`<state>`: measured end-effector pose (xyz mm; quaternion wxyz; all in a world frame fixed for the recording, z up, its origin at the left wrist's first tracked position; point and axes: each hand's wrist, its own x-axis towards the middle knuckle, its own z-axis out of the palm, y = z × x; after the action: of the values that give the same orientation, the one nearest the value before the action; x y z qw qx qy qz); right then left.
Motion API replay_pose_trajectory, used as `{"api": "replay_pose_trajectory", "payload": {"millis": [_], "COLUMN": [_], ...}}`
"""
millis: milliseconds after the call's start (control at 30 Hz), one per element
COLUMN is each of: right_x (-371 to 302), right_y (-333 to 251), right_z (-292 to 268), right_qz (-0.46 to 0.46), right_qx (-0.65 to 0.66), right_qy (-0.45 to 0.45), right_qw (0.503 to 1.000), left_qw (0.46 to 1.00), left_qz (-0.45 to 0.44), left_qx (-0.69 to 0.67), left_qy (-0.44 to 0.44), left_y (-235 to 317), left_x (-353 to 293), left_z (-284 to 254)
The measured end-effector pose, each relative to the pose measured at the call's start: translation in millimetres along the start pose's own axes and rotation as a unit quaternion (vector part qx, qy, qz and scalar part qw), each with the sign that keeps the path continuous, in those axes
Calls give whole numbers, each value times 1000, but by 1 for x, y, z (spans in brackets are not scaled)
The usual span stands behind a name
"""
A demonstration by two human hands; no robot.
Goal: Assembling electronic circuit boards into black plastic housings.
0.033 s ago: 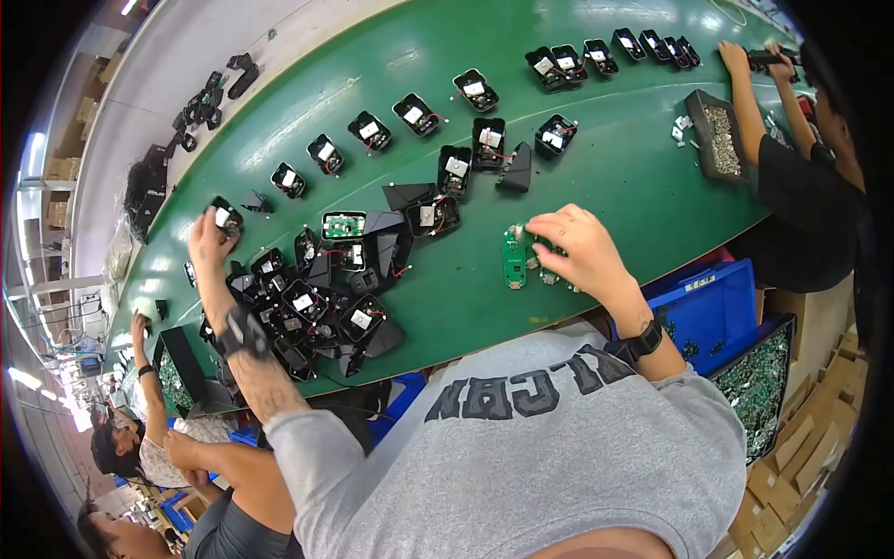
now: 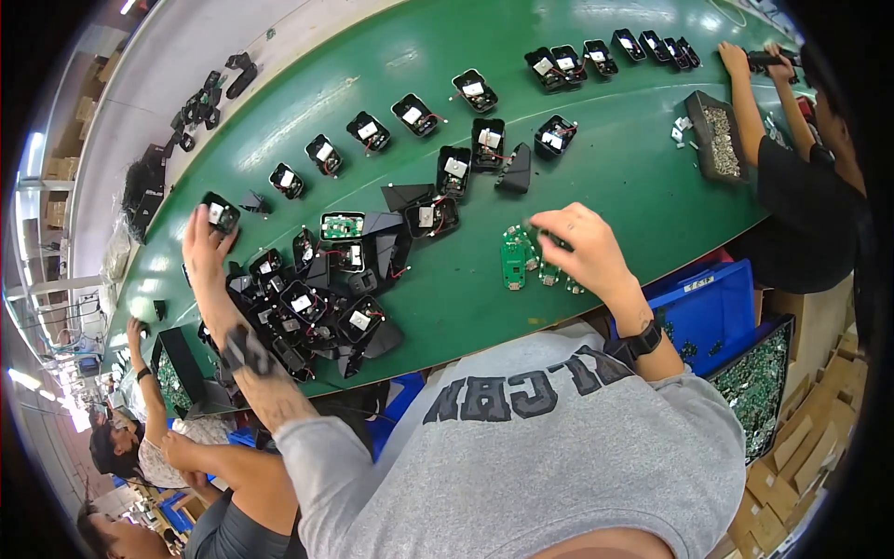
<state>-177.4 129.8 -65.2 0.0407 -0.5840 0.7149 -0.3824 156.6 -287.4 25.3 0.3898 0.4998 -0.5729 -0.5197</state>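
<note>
At the left of the green table, my left hand (image 2: 205,247) has its fingers and thumb around the edge of a small black plastic housing (image 2: 221,213) with a white block inside. My right hand (image 2: 587,247) hovers over a few green circuit boards (image 2: 513,263), thumb and forefinger apart and nothing visible between them. Part of the boards is hidden under that hand. Between my hands lies a heap of black housings (image 2: 300,303) with white blocks and thin wires. One housing in it holds a green board (image 2: 343,225).
A curved row of open black housings (image 2: 370,132) runs along the far side. A grey bin of small metal parts (image 2: 719,140) stands at the right, near a co-worker's arms (image 2: 742,93). Blue crate (image 2: 703,298) and tray of boards (image 2: 759,396) sit below the table edge. Other people sit at left.
My left hand and the housing have shifted slightly left. My right hand's fingers have lifted a little from the boards, and the gap between thumb and forefinger shows more plainly.
</note>
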Motion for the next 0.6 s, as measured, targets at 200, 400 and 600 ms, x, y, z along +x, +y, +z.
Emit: {"api": "replay_pose_trajectory", "payload": {"millis": [200,400,600], "right_x": [5,-1,15], "right_y": [6,14,34], "right_z": [-7,-35,-44], "right_qz": [186,63,-49], "right_qx": [74,-25,-111], "right_qy": [112,-43,-99], "right_qw": [973,997,988], "left_qw": [898,682,801], "left_qz": [-145,-363,-248], "left_qx": [-375,-514,-363], "left_qy": [-178,-373,-407], "left_y": [10,-30,-40], "left_x": [-182,-237,-249], "left_z": [115,181,198]}}
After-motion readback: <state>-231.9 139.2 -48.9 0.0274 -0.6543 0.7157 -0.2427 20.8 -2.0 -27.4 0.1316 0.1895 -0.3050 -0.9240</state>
